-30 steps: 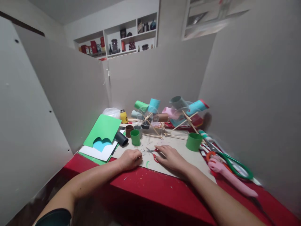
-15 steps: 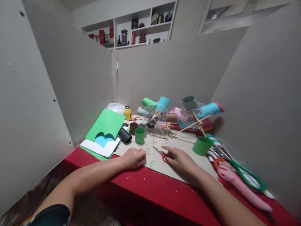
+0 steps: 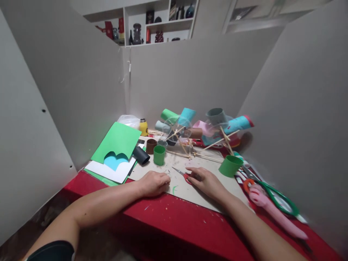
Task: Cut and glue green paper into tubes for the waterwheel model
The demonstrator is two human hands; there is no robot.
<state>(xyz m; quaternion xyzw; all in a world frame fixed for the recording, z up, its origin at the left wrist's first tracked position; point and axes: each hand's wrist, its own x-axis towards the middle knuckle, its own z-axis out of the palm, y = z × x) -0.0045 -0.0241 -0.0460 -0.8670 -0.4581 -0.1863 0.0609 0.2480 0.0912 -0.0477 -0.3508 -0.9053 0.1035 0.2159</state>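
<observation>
My left hand (image 3: 154,183) rests on the beige cardboard sheet (image 3: 201,195) near the front edge of the red table (image 3: 174,221). Its fingers are curled into a loose fist, and what is inside is hidden. My right hand (image 3: 208,181) lies a little to the right on the same sheet, its fingers closed over the red handle of small scissors (image 3: 179,172). The blades point left and away from me. A small green paper scrap (image 3: 174,189) lies between my hands.
Behind my hands stand a small green ring (image 3: 159,155), a brown ring (image 3: 150,146), a black tube (image 3: 141,155) and a larger green ring (image 3: 230,165). Green paper (image 3: 116,142) lies left; a stick-and-tube model (image 3: 195,130) stands behind. Green-handled scissors (image 3: 274,198) and a pink tool (image 3: 274,214) lie right. Grey partitions enclose the table.
The small scissors have turned under my right hand, their tip now pointing further away. My left hand has stayed in its place. The view has tilted slightly.
</observation>
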